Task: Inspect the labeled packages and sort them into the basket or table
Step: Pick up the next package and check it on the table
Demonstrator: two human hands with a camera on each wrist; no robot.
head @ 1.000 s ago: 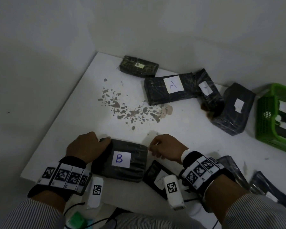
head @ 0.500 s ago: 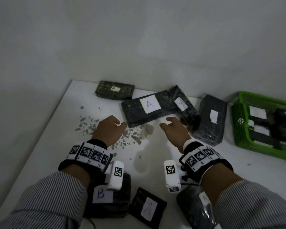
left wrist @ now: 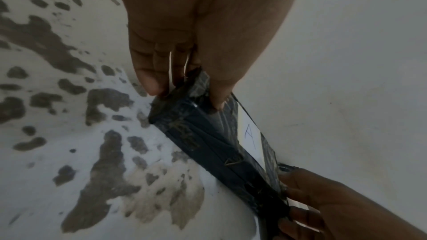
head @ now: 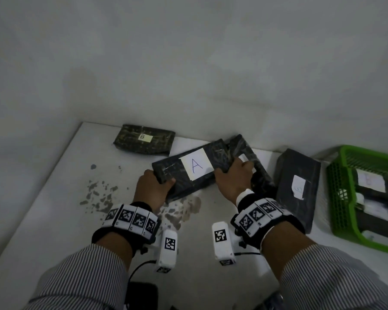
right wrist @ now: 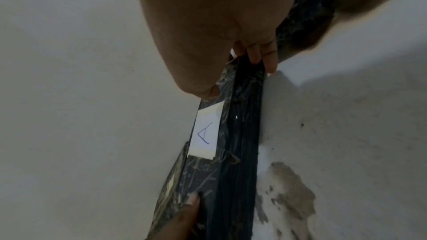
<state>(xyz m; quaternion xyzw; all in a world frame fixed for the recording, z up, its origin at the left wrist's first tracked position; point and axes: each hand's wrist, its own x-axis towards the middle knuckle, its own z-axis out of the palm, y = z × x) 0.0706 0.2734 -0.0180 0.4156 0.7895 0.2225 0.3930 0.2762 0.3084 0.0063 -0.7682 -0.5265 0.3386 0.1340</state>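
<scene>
Hands grip 1 black package labelled A (head: pixel 189 173) by its ends: left hand (head: pixel 154 190) at one, right hand (head: pixel 234 179) at the other, tilted above the stained counter (head: pixel 54 204).

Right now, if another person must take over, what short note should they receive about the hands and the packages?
Left hand grips the left end of the A package; right hand grips its right end.
B package lies at the table's far edge. Two more dark packages lie right of the A package; their letters are unreadable.
Green basket already holds several packages.
Left: place the A package, then inspect the rest.
</scene>
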